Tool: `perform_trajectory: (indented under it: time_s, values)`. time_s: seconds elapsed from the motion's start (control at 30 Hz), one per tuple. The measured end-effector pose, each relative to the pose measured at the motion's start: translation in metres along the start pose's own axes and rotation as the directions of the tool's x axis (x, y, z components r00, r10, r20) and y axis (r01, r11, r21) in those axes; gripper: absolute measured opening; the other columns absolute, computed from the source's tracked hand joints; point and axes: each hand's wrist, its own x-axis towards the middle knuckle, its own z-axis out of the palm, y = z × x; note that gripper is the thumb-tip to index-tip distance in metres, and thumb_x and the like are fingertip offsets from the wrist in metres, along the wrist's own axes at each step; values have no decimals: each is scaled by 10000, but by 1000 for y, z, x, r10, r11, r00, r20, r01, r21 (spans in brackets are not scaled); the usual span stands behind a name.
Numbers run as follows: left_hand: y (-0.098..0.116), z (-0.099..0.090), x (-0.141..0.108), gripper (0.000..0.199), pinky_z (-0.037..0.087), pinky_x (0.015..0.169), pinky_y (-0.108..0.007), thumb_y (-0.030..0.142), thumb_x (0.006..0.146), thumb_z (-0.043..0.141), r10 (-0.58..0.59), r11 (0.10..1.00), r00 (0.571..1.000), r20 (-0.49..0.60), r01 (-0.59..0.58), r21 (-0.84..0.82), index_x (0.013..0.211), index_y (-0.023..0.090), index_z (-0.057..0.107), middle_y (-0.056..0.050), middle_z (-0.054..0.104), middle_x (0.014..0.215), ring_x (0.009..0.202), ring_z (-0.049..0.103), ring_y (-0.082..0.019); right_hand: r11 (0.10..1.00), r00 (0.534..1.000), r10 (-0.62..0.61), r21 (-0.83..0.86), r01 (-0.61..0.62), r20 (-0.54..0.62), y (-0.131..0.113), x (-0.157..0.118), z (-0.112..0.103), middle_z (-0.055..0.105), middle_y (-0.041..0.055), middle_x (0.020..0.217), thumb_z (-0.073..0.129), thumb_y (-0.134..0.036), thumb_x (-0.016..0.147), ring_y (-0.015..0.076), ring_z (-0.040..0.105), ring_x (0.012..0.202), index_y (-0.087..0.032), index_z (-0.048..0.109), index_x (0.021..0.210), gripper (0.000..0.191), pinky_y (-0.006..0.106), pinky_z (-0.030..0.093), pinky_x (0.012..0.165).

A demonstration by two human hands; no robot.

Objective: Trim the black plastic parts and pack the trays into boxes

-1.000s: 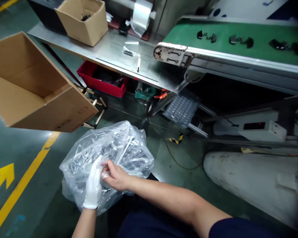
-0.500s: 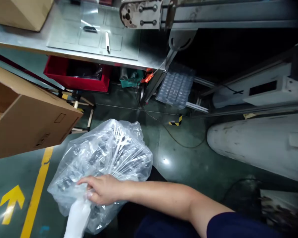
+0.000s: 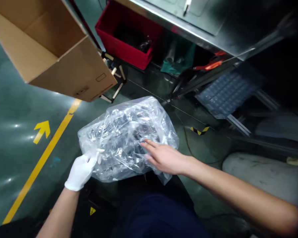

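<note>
A clear plastic bag (image 3: 125, 132) stuffed with dark small parts rests on my lap, over the dark trousers. My left hand (image 3: 82, 169), in a white glove, grips the bag's lower left edge, with plastic pinched between thumb and fingers. My bare right hand (image 3: 164, 157) lies flat against the bag's right side, fingers spread and pointing left, pressing on the plastic without closing on it.
An open cardboard box (image 3: 49, 46) sits tilted at upper left. A red bin (image 3: 129, 36) stands under the metal table edge (image 3: 178, 24). A blister tray (image 3: 225, 94) leans at right. The green floor carries a yellow line and arrow (image 3: 42, 130).
The view has swung down and left. My gloved left hand came out from under the bag to its left edge. My right hand moved from the bag's lower left to its right side.
</note>
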Motion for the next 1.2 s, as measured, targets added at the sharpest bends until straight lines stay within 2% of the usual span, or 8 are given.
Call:
perform_trajectory:
  time_s: [0.23, 0.37, 0.53, 0.67, 0.8, 0.9, 1.03, 1.2]
  values:
    - [-26, -24, -24, 464, 540, 1043, -360, 643, 886, 656, 124, 982, 970, 211, -151, 117, 1204, 323, 765, 19, 747, 1294, 1214, 691, -282, 931, 855, 229, -361, -53, 465, -9, 4, -10, 647, 274, 1395, 547, -269, 894, 407, 758, 1016, -86, 221, 1672, 862, 490, 591, 829]
    - [-28, -39, -14, 383, 533, 1072, -409, 591, 907, 642, 158, 987, 987, -42, -156, 51, 1139, 321, 784, 26, 766, 1233, 1170, 705, -270, 968, 866, 175, -244, -64, 468, -13, 28, 1, 207, 264, 1705, 618, -511, 897, 444, 627, 1296, -80, 277, 1652, 934, 521, 535, 1038]
    - [-26, -61, 8, 356, 478, 1155, -402, 502, 942, 645, -49, 982, 935, -351, -18, -186, 1200, 285, 762, 43, 769, 1211, 1245, 664, -241, 951, 926, 258, -239, -194, 276, -29, 58, 28, 708, 268, 1278, 594, -559, 960, 391, 716, 1126, -50, 324, 1607, 866, 440, 561, 903]
    - [-26, -60, 11, 371, 464, 1169, -426, 466, 990, 588, -33, 966, 936, -349, -59, -250, 1272, 265, 722, 41, 750, 1241, 1236, 662, -234, 969, 897, -13, -217, 121, 442, -42, 50, 41, 793, 120, 1076, 561, -253, 960, 297, 742, 990, -228, 564, 1504, 545, 365, 530, 848]
    - [-19, -47, 4, 275, 517, 1151, -414, 286, 903, 643, 348, 897, 933, -86, -358, -259, 1127, 282, 802, 26, 769, 1239, 1173, 711, -234, 891, 780, -397, 0, 454, 483, -46, 31, 42, 796, 49, 1028, 601, -177, 933, 206, 696, 957, -249, 748, 1265, 371, 332, 463, 1008]
    - [-6, -25, 2, 578, 533, 1121, -406, 114, 843, 498, 612, 779, 723, 320, -622, -83, 1309, 366, 730, 65, 609, 1488, 1242, 685, -243, 863, 750, -469, 58, 503, 467, -48, 24, 41, 784, 39, 970, 602, -150, 929, 182, 682, 886, -246, 785, 1176, 322, 305, 467, 979]
    - [3, 8, -1, 782, 606, 916, -386, 68, 860, 460, 588, 651, 552, 591, -757, 60, 1562, 413, 460, -1, 630, 1482, 1058, 755, -260, 890, 740, -422, 86, 447, 524, -58, 20, 34, 779, 25, 1058, 596, -168, 939, 169, 693, 861, -280, 770, 1229, 356, 277, 473, 726]
    - [-17, 24, -9, 712, 554, 703, -306, 25, 807, 523, 395, 693, 524, 755, -709, 129, 1426, 354, 641, -33, 784, 898, 766, 744, -254, 940, 731, -313, 91, 327, 606, -64, 20, 21, 752, 72, 1248, 556, -384, 1022, 214, 721, 1062, -252, 655, 1420, 430, 295, 527, 819]
